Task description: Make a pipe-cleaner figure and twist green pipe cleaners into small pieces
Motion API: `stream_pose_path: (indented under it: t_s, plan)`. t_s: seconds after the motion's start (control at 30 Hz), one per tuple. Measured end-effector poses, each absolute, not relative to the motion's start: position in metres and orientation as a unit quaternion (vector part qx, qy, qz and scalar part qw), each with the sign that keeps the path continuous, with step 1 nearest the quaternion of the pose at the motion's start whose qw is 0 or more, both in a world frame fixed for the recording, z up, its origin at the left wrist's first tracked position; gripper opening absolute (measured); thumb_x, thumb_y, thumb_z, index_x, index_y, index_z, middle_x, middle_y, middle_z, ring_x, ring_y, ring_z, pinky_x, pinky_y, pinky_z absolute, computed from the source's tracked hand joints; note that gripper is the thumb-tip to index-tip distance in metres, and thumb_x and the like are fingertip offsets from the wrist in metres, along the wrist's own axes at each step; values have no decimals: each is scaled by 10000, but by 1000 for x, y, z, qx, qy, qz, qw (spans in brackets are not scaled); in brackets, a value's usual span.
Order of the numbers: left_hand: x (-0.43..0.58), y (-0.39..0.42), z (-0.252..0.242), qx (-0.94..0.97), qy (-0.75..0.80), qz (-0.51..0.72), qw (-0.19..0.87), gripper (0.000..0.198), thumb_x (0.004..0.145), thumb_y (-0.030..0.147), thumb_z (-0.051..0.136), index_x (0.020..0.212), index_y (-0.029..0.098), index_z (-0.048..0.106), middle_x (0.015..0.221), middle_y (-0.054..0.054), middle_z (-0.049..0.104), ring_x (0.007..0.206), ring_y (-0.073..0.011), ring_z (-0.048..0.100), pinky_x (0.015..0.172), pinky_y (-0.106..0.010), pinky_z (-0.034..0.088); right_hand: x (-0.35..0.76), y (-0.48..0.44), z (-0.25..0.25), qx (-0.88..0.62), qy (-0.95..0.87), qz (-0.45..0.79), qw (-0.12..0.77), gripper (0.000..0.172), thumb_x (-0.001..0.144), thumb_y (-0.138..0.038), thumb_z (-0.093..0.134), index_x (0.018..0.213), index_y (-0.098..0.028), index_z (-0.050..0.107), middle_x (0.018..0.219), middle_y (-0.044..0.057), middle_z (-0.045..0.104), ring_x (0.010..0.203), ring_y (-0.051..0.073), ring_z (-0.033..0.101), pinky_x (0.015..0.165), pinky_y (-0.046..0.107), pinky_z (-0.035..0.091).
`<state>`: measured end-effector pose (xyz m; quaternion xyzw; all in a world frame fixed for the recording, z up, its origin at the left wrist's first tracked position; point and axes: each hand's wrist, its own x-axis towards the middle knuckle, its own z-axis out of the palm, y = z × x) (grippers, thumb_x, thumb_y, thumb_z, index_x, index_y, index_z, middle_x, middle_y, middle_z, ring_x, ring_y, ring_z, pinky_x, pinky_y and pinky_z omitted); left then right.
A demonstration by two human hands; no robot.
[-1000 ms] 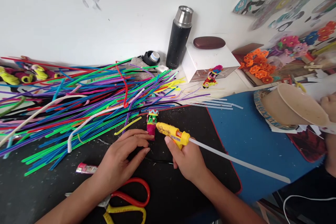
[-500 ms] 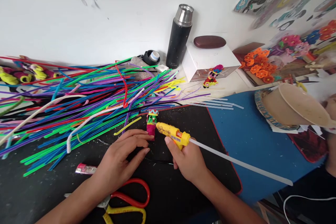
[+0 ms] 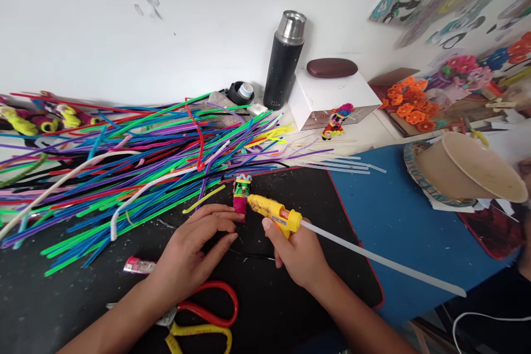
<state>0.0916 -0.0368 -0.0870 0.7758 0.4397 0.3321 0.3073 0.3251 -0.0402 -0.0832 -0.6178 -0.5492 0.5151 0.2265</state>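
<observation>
A small pipe-cleaner doll (image 3: 241, 199) with a green face, a yellow and light-blue headband and a magenta body is on the black mat (image 3: 307, 199). The fingertips of my left hand (image 3: 199, 249) press at the lower end of its body, and the thumb rests a little lower. In my right hand (image 3: 301, 251) is a yellow glue gun (image 3: 271, 211), its nozzle right beside the doll's face. A long clear glue stick (image 3: 385, 261) juts from the gun's back. Below my left hand lie scissors (image 3: 207, 315) with red and yellow handles, blades partly hidden by the forearm.
Loose pipe cleaners (image 3: 136, 171) in many colours spread across the left side. Behind stand a black thermos (image 3: 283, 66) and a white box (image 3: 332, 91), with another finished doll (image 3: 337, 121) in front. A beige cup (image 3: 468, 174) stands right. A pink lighter (image 3: 139, 265) lies left.
The view has shifted slightly, moving everything a little right and down. Hands, doll and glue gun keep nearly the same positions relative to one another.
</observation>
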Motion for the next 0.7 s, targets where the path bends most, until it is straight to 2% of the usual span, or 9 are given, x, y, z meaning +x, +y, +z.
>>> stream_pose_path:
  t_s: [0.33, 0.53, 0.7]
  plan:
    - [92, -37, -88, 781, 440, 320, 305, 110, 1021, 132, 626, 1042, 229, 673, 1203, -94, 779, 1207, -214, 682, 1009, -356, 584, 333, -47, -91, -594, -569, 514, 244, 590, 1037, -637, 519, 623, -221, 587, 406, -23, 513, 384, 136, 556, 464, 236, 433]
    - [92, -36, -88, 782, 437, 321, 306, 107, 1020, 131, 630, 1045, 226, 672, 1220, -102, 777, 1203, -215, 684, 1009, -358, 582, 335, -48, -96, -594, -558, 524, 247, 587, 1026, -695, 503, 883, -182, 750, 435, -24, 548, 394, 153, 588, 446, 240, 440]
    - [91, -38, -89, 781, 439, 322, 306, 111, 1018, 127, 629, 1039, 226, 677, 1226, -97, 778, 1215, -209, 678, 1017, -348, 578, 335, -47, -94, -586, -557, 532, 252, 633, 1022, -724, 478, 906, -170, 760, 434, -19, 547, 395, 154, 581, 455, 245, 448]
